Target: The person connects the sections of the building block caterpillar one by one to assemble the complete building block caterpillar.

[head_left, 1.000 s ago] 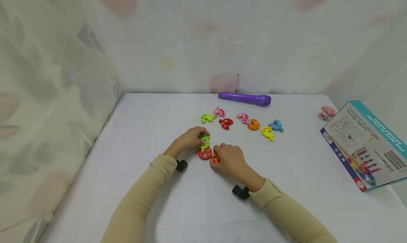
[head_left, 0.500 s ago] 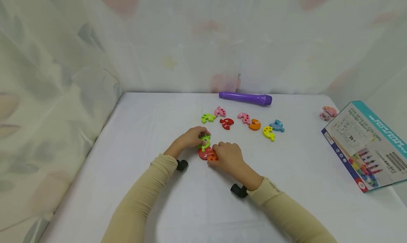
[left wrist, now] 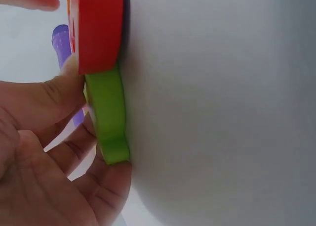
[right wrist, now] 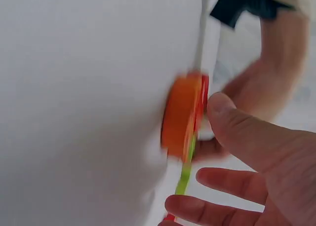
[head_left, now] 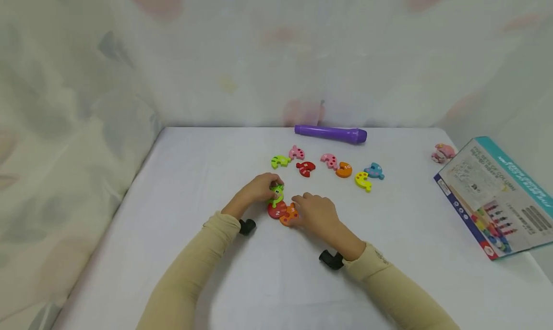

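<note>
My left hand holds a green puzzle piece with a face, its thumb on top and fingers round the outer edge. In the left wrist view the green piece meets a red piece. That red piece, numbered 2, lies flat on the table. Joined at its right side is an orange spotted piece, numbered 3. My right hand is beside the orange piece with its fingers spread. The right wrist view shows the orange piece with the thumb and fingers apart near it.
Farther back lie loose puzzle pieces: green, red, pink, orange, yellow and blue. A purple toy microphone lies behind them. At the right stand a box and a small pink object.
My right hand has pressed the orange piece left against the red one, then loosened its fingers and drawn slightly back right. The left hand keeps its hold on the green piece.
</note>
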Demonstrator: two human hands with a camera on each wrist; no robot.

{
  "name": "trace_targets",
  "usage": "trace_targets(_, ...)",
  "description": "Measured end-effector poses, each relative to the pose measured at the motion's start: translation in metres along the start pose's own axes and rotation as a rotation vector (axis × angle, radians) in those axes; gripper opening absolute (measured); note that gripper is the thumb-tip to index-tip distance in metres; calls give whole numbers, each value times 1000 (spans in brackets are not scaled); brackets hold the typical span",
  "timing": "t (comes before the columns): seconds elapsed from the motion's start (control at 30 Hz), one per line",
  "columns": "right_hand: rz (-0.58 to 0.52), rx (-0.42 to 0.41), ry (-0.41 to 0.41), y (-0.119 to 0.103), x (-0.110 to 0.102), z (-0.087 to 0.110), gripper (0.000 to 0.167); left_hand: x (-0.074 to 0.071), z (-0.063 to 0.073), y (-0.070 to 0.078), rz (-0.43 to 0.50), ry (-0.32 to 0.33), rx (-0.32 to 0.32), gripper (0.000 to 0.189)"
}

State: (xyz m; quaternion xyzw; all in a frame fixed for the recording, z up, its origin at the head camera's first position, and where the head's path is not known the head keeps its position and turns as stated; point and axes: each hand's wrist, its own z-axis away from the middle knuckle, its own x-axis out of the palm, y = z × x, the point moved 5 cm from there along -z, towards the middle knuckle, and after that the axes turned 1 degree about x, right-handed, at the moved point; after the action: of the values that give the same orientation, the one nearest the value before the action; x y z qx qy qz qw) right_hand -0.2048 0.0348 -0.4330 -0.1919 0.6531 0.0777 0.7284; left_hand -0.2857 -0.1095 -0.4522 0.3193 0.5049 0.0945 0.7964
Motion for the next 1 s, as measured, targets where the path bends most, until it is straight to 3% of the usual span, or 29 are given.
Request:
trace_targets(0.3, -79, 160, 47, 78, -25, 2, 53, 2, 3, 0, 2, 3, -44, 33)
trace_targets(0.57, -101, 207, 122, 132, -52, -4, 50, 1, 1, 1, 5, 23, -54, 33)
trace_targets(0.67, -137, 168, 132, 138, -59, -18, 46, -1, 3, 0, 17, 23, -57, 33)
trace_targets(0.8, -161, 42, 103, 131, -60, -52, 42, 0, 5, 0, 22, 11, -57, 32)
trace_targets(1.0, -2, -197, 53, 103, -56, -112, 44, 0, 2, 4, 22, 7, -35, 31)
